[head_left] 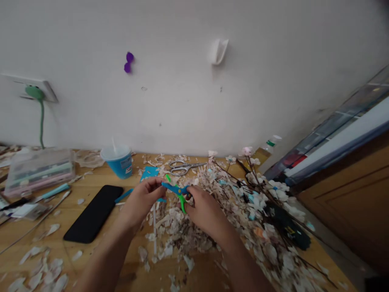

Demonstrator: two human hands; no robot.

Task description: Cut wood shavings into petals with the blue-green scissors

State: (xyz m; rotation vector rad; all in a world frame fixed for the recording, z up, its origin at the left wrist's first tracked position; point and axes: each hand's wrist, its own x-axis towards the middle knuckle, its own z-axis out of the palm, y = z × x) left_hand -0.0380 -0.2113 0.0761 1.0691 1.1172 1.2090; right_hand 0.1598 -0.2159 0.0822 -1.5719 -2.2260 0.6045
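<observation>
My right hand (203, 210) is closed around the handles of small blue-and-green scissors (177, 190), blades pointing left. My left hand (142, 199) pinches something small at the blade tips; I cannot make out what it is. Both hands hover over a heap of white and pinkish paper scraps (188, 231) on the wooden table (100, 251). A blue paper piece (149, 172) lies just behind my left hand.
Metal scissors (182, 167) lie behind the heap. A black phone (94, 213) lies to the left, a blue cup (119, 161) beyond it, a clear pencil case (38, 170) at far left. Branches with paper flowers (258, 190) and a bottle (267, 150) lie to the right.
</observation>
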